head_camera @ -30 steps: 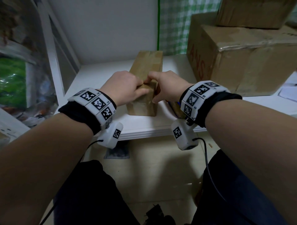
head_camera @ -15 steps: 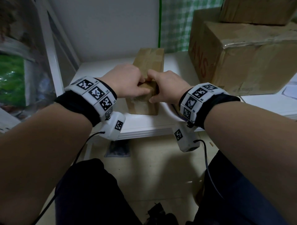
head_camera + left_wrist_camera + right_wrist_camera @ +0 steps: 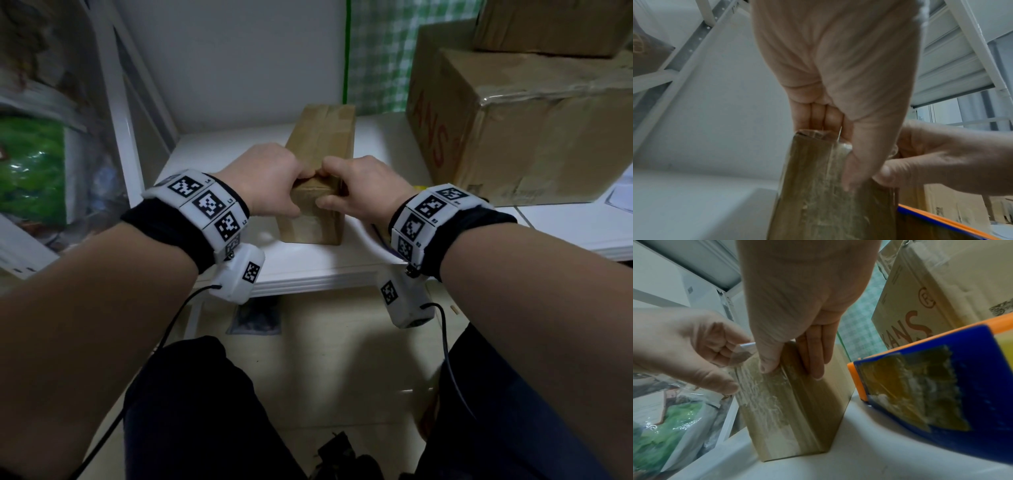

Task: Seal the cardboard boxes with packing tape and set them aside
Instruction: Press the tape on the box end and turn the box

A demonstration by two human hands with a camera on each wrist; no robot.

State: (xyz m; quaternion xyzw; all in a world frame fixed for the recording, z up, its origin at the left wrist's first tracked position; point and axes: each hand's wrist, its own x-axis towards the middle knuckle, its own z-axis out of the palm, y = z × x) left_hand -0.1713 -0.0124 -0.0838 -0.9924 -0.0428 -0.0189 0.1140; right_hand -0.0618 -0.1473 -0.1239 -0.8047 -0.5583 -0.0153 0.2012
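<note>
— Where is the small cardboard box (image 3: 318,178) seen?

— It is set in the centre of the head frame, on the white shelf (image 3: 383,137), its long side running away from the viewer, with clear packing tape (image 3: 764,395) laid glossy over its near end.

— And the hands?

— The near end is gripped from both sides. The left hand (image 3: 267,181) is curled over the top left edge, and a loose flap of tape is pinched between its fingers (image 3: 721,352), as shown at centre left of the right wrist view. The right hand (image 3: 363,188) is clasped on the top right corner, thumb pressed on the taped face, fingers laid along the side.

— What is found around it?

— A blue and orange tape dispenser (image 3: 941,394) is seen just beside the box, at the right of the right wrist frame. A large cardboard box (image 3: 513,130) with red lettering is stacked upper right, another carton (image 3: 548,27) on top of it. A green plastic bag (image 3: 30,171) is glimpsed at far left.
</note>
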